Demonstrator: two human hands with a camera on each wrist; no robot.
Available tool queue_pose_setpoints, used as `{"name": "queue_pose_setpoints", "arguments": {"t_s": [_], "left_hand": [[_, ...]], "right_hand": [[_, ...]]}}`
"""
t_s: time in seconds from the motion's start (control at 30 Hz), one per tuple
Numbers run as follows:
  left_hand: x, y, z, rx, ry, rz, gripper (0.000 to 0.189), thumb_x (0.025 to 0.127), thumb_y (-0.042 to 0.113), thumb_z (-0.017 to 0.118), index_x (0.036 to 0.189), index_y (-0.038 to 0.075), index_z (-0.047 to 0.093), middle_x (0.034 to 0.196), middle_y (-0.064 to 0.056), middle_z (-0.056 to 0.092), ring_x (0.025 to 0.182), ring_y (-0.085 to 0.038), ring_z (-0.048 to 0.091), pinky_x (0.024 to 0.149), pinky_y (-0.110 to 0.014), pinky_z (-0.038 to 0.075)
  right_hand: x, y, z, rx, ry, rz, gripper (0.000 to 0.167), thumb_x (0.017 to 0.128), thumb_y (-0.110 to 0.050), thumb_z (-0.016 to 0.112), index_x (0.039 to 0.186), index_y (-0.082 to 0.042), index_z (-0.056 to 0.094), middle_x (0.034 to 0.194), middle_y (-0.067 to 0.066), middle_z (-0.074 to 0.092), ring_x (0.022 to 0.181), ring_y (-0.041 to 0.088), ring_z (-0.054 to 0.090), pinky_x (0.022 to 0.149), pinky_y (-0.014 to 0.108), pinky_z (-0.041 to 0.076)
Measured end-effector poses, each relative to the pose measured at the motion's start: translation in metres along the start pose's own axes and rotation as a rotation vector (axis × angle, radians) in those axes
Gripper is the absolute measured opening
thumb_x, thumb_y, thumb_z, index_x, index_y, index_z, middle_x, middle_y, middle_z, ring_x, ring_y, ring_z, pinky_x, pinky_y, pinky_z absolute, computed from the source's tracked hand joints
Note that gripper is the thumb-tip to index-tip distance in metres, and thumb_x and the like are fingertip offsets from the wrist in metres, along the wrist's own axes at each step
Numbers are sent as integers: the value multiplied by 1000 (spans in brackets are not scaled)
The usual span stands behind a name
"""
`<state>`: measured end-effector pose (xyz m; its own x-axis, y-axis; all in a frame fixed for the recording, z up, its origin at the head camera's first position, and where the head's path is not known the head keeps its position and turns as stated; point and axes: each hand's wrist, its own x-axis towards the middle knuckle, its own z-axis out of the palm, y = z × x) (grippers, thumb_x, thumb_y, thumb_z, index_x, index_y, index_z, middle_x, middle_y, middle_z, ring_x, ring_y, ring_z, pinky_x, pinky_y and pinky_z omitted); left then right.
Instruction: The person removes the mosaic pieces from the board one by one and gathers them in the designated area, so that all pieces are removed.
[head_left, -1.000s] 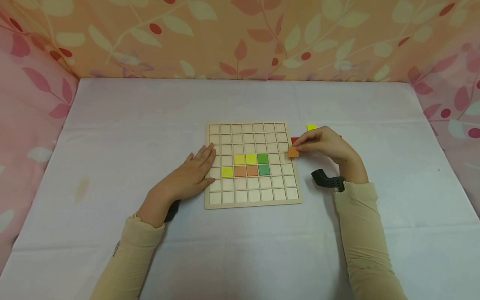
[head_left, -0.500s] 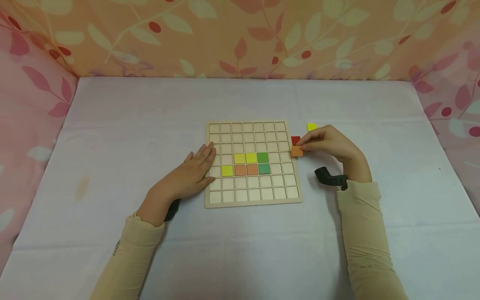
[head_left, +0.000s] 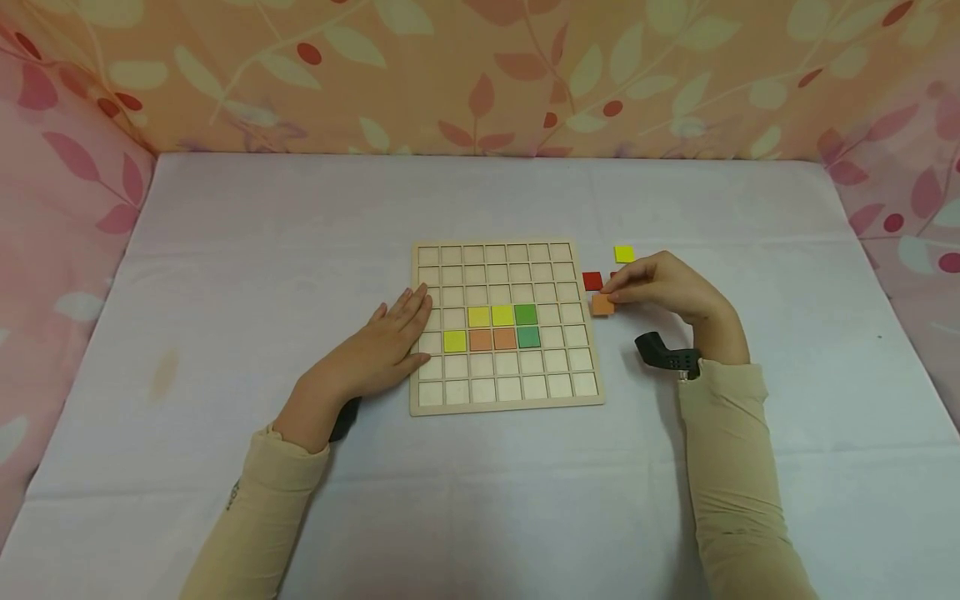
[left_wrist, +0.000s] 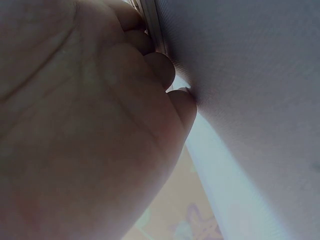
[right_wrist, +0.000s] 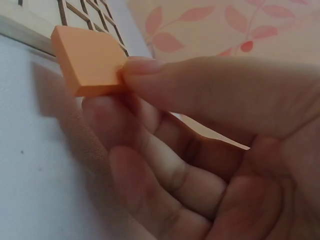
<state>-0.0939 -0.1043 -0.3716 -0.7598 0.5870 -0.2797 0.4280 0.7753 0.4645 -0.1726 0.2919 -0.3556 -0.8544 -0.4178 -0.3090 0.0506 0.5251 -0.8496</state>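
you're pinching a thick orange square tile [head_left: 603, 306] in your right hand [head_left: 667, 287], beside the pale wooden grid board [head_left: 506, 409]; your left hand [head_left: 378, 350] is resting straight-fingered on its left edge. you're seemingly positioning a tile; the next move is probably calling for lowering it flat.

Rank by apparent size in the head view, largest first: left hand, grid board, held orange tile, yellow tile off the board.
1. Grid board
2. Left hand
Smallest, left unranked: the held orange tile and the yellow tile off the board. They look alike; the orange one is partly covered and held up nearer the camera.
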Motion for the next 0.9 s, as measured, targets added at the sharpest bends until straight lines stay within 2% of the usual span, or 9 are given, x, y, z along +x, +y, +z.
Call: {"name": "queue_pose_setpoints", "arguments": {"t_s": [0.23,0.63,0.9], "left_hand": [[1,-1,0,3,-3,-3,74,98,25,49,149,-3,4,157,-15,-7,143,-29,-5,113,-52,5],[1,2,1,56,21,-2,73,99,27,49,149,-4,5,156,-17,-6,143,-31,-6,112,-52,4],[2,4,2,74,5,-8,72,99,29,48,149,-2,6,157,-15,-4,143,-29,-5,112,-53,5]], "right_hand": [[0,-2,0,-58,-21,4,18,85,-1,67,98,11,69,87,-2,69,90,6,57,74,18,50],[2,-2,4,-101,-35,33,16,82,-6,72,96,4,72,98,11,69,82,12,62,70,22,50],[-2,-7,1,-149,-37,53,21,85,-8,70,101,5,71,93,10,71,103,13,54,77,17,48]]}}
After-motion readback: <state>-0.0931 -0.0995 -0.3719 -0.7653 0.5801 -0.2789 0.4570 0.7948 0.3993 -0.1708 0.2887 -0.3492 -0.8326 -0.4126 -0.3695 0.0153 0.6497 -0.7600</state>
